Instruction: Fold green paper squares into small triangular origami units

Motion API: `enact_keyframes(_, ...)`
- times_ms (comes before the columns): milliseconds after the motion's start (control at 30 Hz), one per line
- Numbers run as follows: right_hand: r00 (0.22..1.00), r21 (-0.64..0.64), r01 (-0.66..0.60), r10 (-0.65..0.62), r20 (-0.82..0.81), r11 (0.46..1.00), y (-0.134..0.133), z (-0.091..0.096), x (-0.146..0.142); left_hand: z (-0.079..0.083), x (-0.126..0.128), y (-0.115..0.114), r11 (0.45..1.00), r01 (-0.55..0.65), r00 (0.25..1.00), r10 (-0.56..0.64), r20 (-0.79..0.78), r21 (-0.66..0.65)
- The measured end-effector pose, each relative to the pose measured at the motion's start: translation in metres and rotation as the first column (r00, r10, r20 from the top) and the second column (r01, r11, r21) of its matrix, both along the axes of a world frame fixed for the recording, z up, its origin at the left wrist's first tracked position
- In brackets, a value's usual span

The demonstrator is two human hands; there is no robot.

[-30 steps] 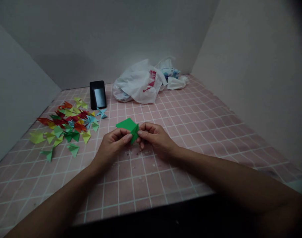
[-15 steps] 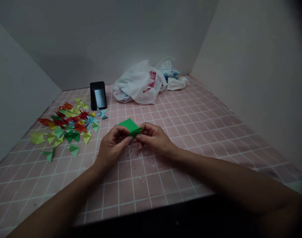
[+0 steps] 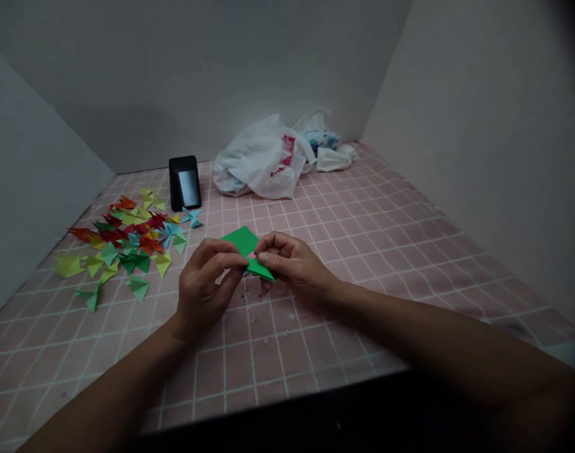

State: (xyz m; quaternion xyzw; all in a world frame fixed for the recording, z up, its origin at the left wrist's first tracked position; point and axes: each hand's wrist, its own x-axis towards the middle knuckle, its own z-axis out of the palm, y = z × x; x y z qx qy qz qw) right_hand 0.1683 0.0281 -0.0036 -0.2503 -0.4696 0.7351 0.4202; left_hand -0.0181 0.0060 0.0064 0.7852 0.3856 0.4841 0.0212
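Between my two hands is a small folded piece of green paper (image 3: 260, 269), its pointed end turned toward me and to the right. My left hand (image 3: 211, 277) pinches its left end between thumb and fingertips. On the other side, my right hand (image 3: 290, 261) has its thumb and index finger closed at the paper's upper right edge. Just beyond my fingers shows a flat green paper square (image 3: 241, 239), partly covered by my hands; I cannot tell whether it joins the folded piece.
Many folded paper shapes (image 3: 135, 259) in several colours lie scattered at the left. Behind them a black phone (image 3: 184, 182) stands tilted. White plastic bags (image 3: 263, 157) lie by the back wall. A pink checked cloth (image 3: 344, 340) covers the table, with walls on three sides.
The folded green paper has turned, so its point now faces down and right. My left fingers have shifted their pinch on it, and my right fingers sit at its upper edge.
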Motion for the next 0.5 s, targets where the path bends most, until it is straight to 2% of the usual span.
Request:
enact_keyframes(67, 1.0, 0.008, -0.002, 0.002, 0.0, 1.0, -0.0005, 0.0011, -0.0008, -0.0003, 0.0002, 0.0007, 1.0, 0.003, 1.0, -0.003, 0.001, -0.01)
enact_keyframes(200, 0.997, 0.107, 0.042, -0.048, 0.055, 0.993, -0.001, 0.0043, -0.0013, -0.0017, 0.0011, 0.0007, 0.997, 0.002, 0.998, 0.003, 0.061, -0.083)
enact_keyframes(300, 0.992, 0.163, 0.093, -0.105, 0.072, 0.982, 0.0, 0.0036, -0.0011, -0.0025, 0.0025, -0.0013, 0.97, 0.017, 0.984, 0.026, 0.175, -0.243)
enact_keyframes(367, 0.989, 0.178, 0.113, -0.128, 0.075, 0.977, 0.0016, 0.0014, -0.0011, -0.0027, 0.0036, -0.0026, 0.91, 0.071, 0.953, 0.059, 0.297, -0.407)
enact_keyframes(433, 0.987, 0.195, 0.121, -0.139, 0.079, 0.973, 0.0034, -0.0009, -0.0011, -0.003, 0.0045, -0.0031, 0.813, 0.186, 0.902, 0.081, 0.424, -0.552)
enact_keyframes(500, 0.986, 0.213, 0.124, -0.144, 0.08, 0.969, 0.0046, -0.0025, -0.0011, -0.0035, 0.0049, -0.0028, 0.714, 0.305, 0.853, 0.09, 0.514, -0.63)
